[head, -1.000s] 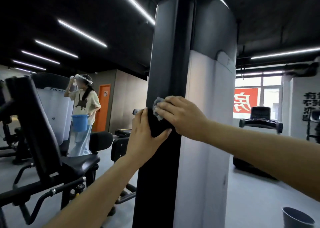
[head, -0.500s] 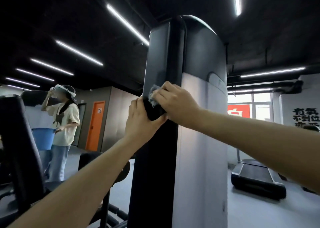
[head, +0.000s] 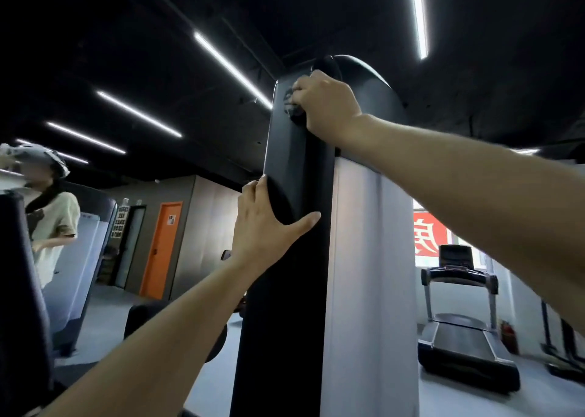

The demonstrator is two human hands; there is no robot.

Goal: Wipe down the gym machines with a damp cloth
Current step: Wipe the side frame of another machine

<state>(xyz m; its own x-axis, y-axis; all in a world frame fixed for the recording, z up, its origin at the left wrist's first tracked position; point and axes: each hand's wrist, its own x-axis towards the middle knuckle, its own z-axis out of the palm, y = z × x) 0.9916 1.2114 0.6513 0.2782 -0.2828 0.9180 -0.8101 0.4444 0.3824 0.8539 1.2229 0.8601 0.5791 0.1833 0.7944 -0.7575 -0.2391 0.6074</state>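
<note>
A tall gym machine tower (head: 294,290) with a black front strip and a pale grey side panel fills the centre. My right hand (head: 326,103) is high up near the tower's rounded top, closed around a bunched grey cloth (head: 289,101) pressed against the black strip. Most of the cloth is hidden under my fingers. My left hand (head: 266,226) rests lower on the black strip, palm flat, fingers wrapped round its left edge and thumb spread to the right, holding nothing.
A person (head: 47,214) in a pale shirt stands at the left beside another black-and-grey machine (head: 19,290). A treadmill (head: 462,331) stands at the right on the grey floor. An orange door (head: 161,248) is in the back wall.
My right hand slid the cloth up the black strip from mid-height to near the top. My left hand stayed lower on the strip, so the hands are now apart. My view tilted upward.
</note>
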